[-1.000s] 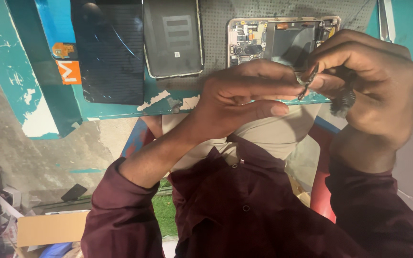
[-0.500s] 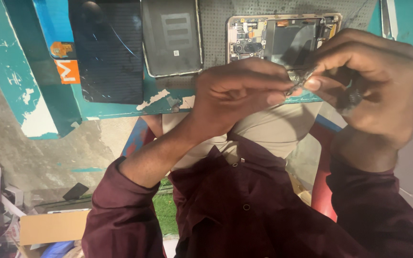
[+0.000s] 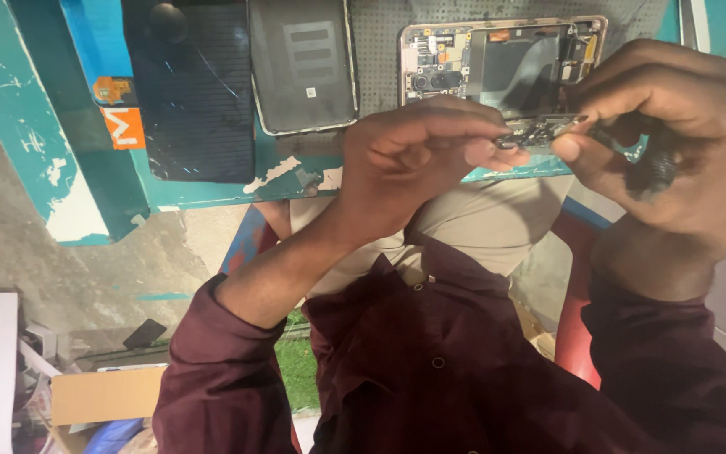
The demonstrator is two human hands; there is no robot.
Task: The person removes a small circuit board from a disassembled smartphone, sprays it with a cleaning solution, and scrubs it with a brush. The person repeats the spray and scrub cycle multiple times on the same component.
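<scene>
While both pinch a small circuit board (image 3: 539, 132), left hand (image 3: 418, 164), right hand (image 3: 674, 160), just off bench edge (image 3: 296, 181)

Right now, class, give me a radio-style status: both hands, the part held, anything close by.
Left hand and right hand pinch a small circuit board between fingertips. Held above the opened phone. Cracked screen panel alongside, clear of both hands.

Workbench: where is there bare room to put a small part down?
Bare grey mat shows between the back cover and the opened phone, and chipped teal bench edge below the cover. It is crowded where the left hand and right hand pinch the small board.
</scene>
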